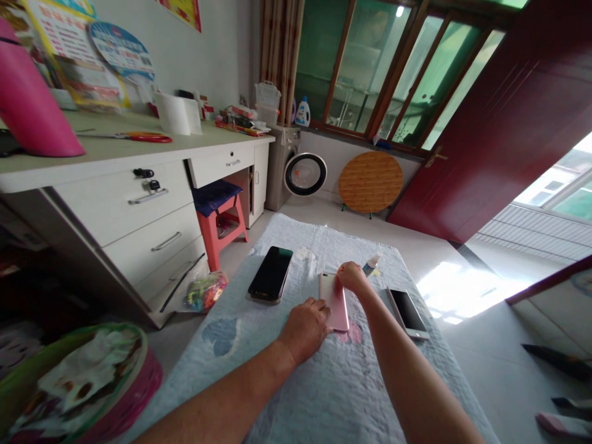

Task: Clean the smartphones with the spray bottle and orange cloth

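A pink smartphone (340, 310) lies back side up on the cloth-covered table, its camera at the upper left corner. My left hand (305, 330) grips its lower left edge, fingers bent and close together. Curled over the upper right part of the phone is my right hand (352, 276); its fingers are closed, and whatever they may hold is hidden. Left of the hands lies a black smartphone (272, 273), screen up. A white-framed smartphone (407, 313) rests on the right, its dark screen facing up. Just beyond my right hand is a small spray bottle (371, 264).
A pale blue patterned cloth (296, 237) covers the table. On the left are a white desk (139, 216), a pink stool (214, 237) and a waste basket (150, 370). Further back stand a washing machine (282, 176) with its door open and a round wooden tabletop (371, 182).
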The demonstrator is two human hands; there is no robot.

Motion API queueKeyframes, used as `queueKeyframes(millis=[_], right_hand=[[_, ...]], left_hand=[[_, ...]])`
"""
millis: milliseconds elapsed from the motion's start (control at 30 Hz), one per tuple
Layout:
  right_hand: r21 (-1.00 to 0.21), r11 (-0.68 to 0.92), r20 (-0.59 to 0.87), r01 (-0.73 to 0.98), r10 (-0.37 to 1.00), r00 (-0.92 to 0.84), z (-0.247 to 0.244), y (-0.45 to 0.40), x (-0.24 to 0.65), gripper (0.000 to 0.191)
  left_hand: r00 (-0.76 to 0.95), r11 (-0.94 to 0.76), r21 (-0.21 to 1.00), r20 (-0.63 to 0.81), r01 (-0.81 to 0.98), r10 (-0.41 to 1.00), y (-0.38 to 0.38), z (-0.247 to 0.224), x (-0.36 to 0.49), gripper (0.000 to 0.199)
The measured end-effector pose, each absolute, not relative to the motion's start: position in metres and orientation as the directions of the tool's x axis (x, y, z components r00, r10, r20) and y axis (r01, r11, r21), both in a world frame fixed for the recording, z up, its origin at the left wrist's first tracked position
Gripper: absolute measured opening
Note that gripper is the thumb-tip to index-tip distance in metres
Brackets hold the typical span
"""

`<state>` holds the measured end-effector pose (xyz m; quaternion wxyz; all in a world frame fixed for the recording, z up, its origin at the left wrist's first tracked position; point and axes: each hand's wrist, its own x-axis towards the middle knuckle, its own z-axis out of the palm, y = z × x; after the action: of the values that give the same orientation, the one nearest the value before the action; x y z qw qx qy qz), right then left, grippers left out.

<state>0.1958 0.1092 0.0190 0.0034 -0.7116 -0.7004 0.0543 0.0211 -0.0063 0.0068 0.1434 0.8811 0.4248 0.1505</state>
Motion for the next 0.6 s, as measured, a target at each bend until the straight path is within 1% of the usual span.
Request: queueKeyframes(millis=[233,433,600], right_hand=[[-0.083,0.031,-0.078,0.996,0.996,-0.038,0.020,0.113,0.179,0.025],[-0.106,0.104,-0.066,0.989,0.992,-0.111,0.019,0.114,0.161,0.027],[-0.103,0.143,-0.072,0.984,0.986,-0.150,0.021,0.113,0.165,0.028]], left_hand=[[0.590,-0.594,0.372,0.138,0.714,0.796,-0.006,0.002,0.021,0.029],[0.589,-0.597,0.382,0.153,0.705,0.793,-0.006,0.003,0.019,0.028],[0.581,-0.588,0.390,0.151,0.709,0.800,-0.008,0.005,0.019,0.028]])
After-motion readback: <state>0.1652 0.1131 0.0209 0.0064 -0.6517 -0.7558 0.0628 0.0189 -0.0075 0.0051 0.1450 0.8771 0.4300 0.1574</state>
